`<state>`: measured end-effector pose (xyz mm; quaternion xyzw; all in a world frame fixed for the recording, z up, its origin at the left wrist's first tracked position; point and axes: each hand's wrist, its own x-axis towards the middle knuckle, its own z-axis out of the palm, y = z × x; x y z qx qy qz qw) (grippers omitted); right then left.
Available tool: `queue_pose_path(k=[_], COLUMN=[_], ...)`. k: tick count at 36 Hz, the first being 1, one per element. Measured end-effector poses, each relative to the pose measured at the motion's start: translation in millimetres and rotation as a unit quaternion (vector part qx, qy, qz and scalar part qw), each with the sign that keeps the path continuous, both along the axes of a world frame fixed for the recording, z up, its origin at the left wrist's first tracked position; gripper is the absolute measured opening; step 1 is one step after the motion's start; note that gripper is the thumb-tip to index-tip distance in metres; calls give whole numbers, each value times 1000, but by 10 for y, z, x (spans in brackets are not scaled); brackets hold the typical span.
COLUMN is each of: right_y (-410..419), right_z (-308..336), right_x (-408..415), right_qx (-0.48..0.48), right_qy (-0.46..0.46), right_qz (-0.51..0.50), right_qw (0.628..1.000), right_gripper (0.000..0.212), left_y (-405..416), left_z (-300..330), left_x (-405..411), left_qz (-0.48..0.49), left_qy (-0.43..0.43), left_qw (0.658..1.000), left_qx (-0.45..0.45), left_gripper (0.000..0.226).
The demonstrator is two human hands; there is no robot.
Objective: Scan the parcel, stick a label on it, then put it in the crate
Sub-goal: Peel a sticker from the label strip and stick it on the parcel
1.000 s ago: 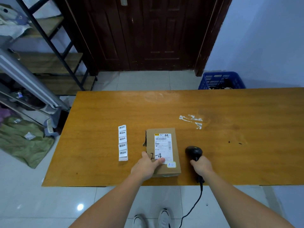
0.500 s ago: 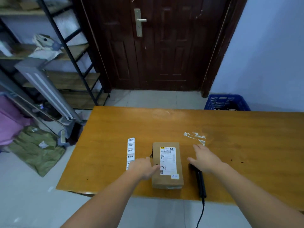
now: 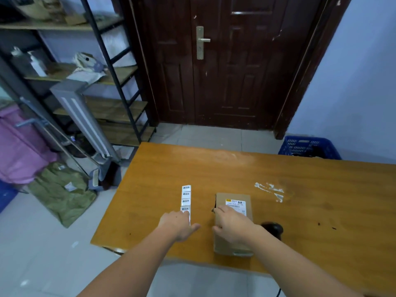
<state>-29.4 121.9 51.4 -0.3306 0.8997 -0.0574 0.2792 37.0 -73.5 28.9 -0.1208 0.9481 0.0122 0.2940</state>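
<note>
Left hand flat, fingers spread, tips on near end of label strip, holding nothing. Right hand lies open on cardboard parcel, just right of left; not gripping. Scanner just right of it. Smooth wood table, near edge close behind wrists, bare room beyond. Blue slotted crate far right on floor.

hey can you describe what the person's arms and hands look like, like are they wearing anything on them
Both arms are bare along the whole visible length: no sleeves reach into view. The left hand and the right hand wear no gloves, and no watch, bracelet or ring can be made out. No markings show on either forearm.
</note>
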Motion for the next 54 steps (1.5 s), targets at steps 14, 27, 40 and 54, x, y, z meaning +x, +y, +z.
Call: queue_pose_path(k=[14,27,40,54], right_y=[-1026,-1457,-1549,-1257], right_z=[-532,-1238,-1492,-895], right_x=[64,-57,-66,-44], right_qx=[22,35,30,-84], right_qy=[-39,-28,-18,-5], right_qz=[-46,-147,-159,-189], right_qw=[998,988,987,978], right_gripper=[47,32,33,6], left_y=[-830,-975,-903,-841], left_z=[-474,-1094,-1348,-1003], left_x=[87,-279,-280,-344], left_qz=[-49,-118,-134,-100], left_qy=[-11,67,103,149], left_qw=[998,988,984,978], left_qx=[36,81,54,107], left_gripper=[78,60,64,61])
